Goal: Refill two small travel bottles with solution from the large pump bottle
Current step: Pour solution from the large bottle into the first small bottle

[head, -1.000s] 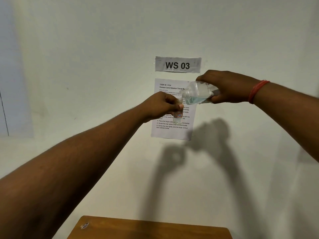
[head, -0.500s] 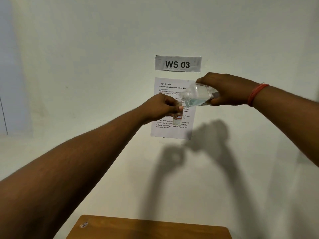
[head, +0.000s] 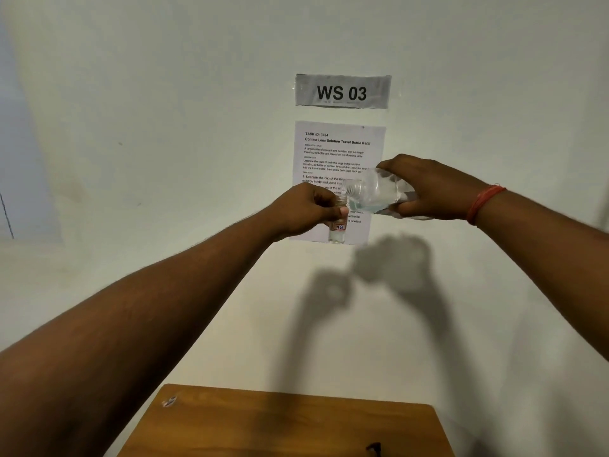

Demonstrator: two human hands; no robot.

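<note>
My left hand [head: 304,211] grips a small clear travel bottle [head: 336,233] upright in front of the wall; it carries a small red-marked label and has some liquid at its bottom. My right hand [head: 428,189] holds the large clear bottle [head: 375,192] tipped on its side, its open neck right above the small bottle's mouth. Pale solution lies in the lower part of the large bottle. A red thread band sits on my right wrist. No cap or pump shows on either bottle.
A wooden table [head: 280,423] fills the bottom of the view, with a small dark object [head: 374,448] at its near edge. On the white wall hang a "WS 03" sign [head: 342,91] and a printed task sheet [head: 339,150].
Both hands with their bottles appear lower in the view, against the bottom of the task sheet. The large bottle stays tipped at the small bottle's mouth.
</note>
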